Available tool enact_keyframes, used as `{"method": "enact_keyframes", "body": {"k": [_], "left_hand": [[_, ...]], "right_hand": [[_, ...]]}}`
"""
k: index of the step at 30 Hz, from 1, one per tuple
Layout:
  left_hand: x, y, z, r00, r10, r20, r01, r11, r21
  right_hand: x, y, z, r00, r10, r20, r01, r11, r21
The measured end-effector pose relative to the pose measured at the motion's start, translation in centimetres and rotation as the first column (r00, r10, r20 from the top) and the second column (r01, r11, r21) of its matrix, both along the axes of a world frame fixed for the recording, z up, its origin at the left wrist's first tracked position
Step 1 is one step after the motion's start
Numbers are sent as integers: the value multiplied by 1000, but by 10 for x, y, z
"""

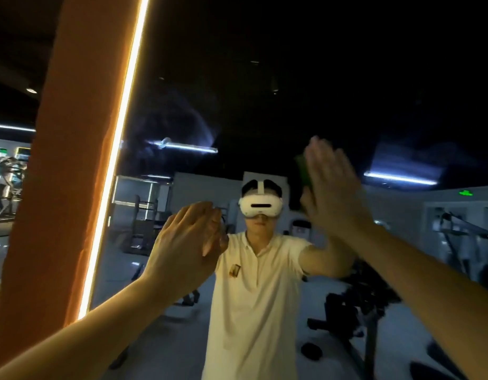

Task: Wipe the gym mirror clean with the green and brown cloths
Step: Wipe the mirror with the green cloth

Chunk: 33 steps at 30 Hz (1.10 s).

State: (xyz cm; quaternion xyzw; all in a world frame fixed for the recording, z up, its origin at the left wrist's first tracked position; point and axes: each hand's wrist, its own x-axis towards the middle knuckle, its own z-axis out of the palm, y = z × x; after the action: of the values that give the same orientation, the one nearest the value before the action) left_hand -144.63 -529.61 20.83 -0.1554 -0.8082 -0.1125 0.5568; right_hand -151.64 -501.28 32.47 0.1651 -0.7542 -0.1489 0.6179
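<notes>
Mirror (pixel 292 78), head view: filled the wall straight ahead, just right of lit strip (pixel 119 138) and orange pillar (pixel 67 160). Pressed by right hand (pixel 333 187), fingers straight and flat over green cloth (pixel 303 171), blurred. Met lower down by left hand (pixel 182 248), flat-fingered too; no sight of brown cloth, perhaps hidden under that palm. Showed hazy smears (pixel 182 119) up left. As a judgement: could lose a cloth from under an unclenched palm, or drag streaks across glass through uneven pressure. Stood upright, faced the person squarely; could not tell long axis, other edges out of frame
</notes>
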Motion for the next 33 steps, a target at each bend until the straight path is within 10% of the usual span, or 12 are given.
{"method": "enact_keyframes", "body": {"k": [5,10,13,19,26,33], "left_hand": [[-4,27,11,998,55,-24,-53,996,76],[-10,46,19,995,25,-101,-2,975,221],[-12,55,19,991,29,-132,10,960,281],[-14,95,30,987,12,-160,10,991,135],[-14,96,23,975,113,-190,-136,984,-114],[-14,99,7,991,-69,-111,76,995,57]], "right_hand": [[-1,-12,15,994,33,-101,-75,893,-444],[0,-99,-76,985,172,29,-175,963,204],[-2,-68,-70,993,106,49,-117,933,340],[-5,79,-6,999,-37,-20,35,995,-93],[2,85,-25,1000,21,-21,-29,828,-560],[5,-25,-131,945,295,140,-317,932,176]]}}
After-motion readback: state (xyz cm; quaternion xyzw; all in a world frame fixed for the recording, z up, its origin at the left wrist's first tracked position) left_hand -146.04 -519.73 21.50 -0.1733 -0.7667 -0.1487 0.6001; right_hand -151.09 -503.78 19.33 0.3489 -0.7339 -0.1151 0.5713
